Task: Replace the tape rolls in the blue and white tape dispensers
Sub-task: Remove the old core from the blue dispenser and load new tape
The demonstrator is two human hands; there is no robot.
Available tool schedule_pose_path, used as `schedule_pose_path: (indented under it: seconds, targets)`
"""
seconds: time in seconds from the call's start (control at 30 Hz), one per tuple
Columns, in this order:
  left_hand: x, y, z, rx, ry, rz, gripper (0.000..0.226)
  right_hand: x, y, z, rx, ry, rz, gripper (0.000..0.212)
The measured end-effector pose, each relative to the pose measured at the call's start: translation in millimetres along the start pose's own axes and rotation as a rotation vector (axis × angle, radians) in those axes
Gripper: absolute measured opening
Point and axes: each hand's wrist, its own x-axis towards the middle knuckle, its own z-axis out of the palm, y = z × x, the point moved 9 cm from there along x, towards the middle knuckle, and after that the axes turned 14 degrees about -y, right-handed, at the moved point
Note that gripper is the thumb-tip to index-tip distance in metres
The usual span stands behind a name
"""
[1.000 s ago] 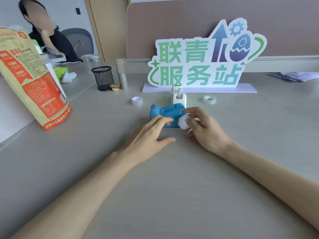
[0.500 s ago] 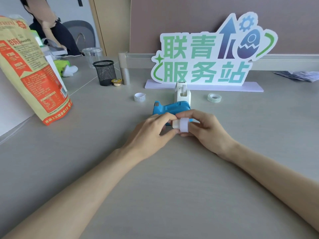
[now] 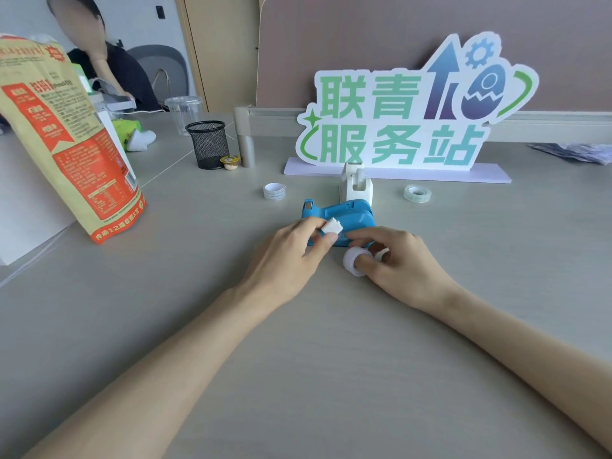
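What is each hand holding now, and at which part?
The left hand pinches a small white spool at its near end. The right hand holds a tape ring by its rim, one finger through the hole.

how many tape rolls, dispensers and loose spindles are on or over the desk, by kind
tape dispensers: 2, blue dispenser and white dispenser
tape rolls: 3, left roll, clear roll, held ring
white spindle: 1
total: 6
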Motion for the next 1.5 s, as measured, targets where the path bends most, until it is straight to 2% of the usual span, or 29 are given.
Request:
schedule_pose_path:
  seconds: [0.1,0.23,0.4,0.57,0.7,0.8,0.87,0.97,1.07,1.13,1.2,1.27,1.4,1.5]
  targets:
    - [-1.9,-4.0,-1.8,0.054,-0.067,-0.006,0.021,-1.3,4.6,-5.9,0.057,0.039,0.040,0.025]
    - [-6.8,-1.2,2.5,0.145,-0.225,0.060,0.020,-3.1,6.8,-7.6,0.130,0.043,0.024,0.003]
    - [-6.6,0.5,0.1,0.157,-0.235,0.083,0.017,-2.2,7.9,-7.7,0.135,0.063,0.010,0.003]
    - [-7.5,-3.0,-2.0,0.216,-0.207,0.115,0.012,-1.7,4.3,-8.2,0.018,0.084,0.028,0.007]
    - [-7.0,-8.9,-3.7,0.183,-0.222,0.066,0.008,-3.4,3.5,-10.5,-0.023,0.127,0.007,0.012]
    - [-2.5,-23.7,-11.4,0.015,-0.165,-0.030,0.018,-9.2,-17.4,-10.4,-0.172,0.184,-0.135,0.017]
    - [3.5,-37.9,-22.0,-0.052,-0.035,-0.114,0.024,-10.7,-33.1,-1.5,-0.289,0.163,-0.242,0.017]
    - [20.8,-56.8,-37.4,-0.042,0.132,-0.204,0.022,-6.9,-45.6,12.8,-0.458,0.128,-0.306,0.022]
    - [46.8,-75.2,-52.0,0.066,0.271,-0.238,0.026,2.3,-50.1,19.9,-0.492,0.117,-0.320,0.028]
    - [66.0,-90.7,-50.8,0.179,0.237,-0.322,0.035,6.9,-49.0,22.8,-0.500,0.102,-0.313,0.030]
    - [79.5,-107.0,-41.7,0.236,0.123,-0.431,0.044,7.4,-46.1,22.9,-0.503,0.100,-0.304,0.032]
    - [84.9,-115.1,-35.5,0.271,0.055,-0.490,0.044,7.0,-44.5,21.8,-0.497,0.100,-0.302,0.031]
    - [83.1,-114.2,-37.1,0.289,0.069,-0.472,0.031,7.1,-45.2,23.1,-0.498,0.087,-0.304,0.032]
    - [73.2,-111.2,-38.4,0.156,0.104,-0.396,0.027,5.8,-45.7,23.0,-0.488,0.080,-0.313,0.029]
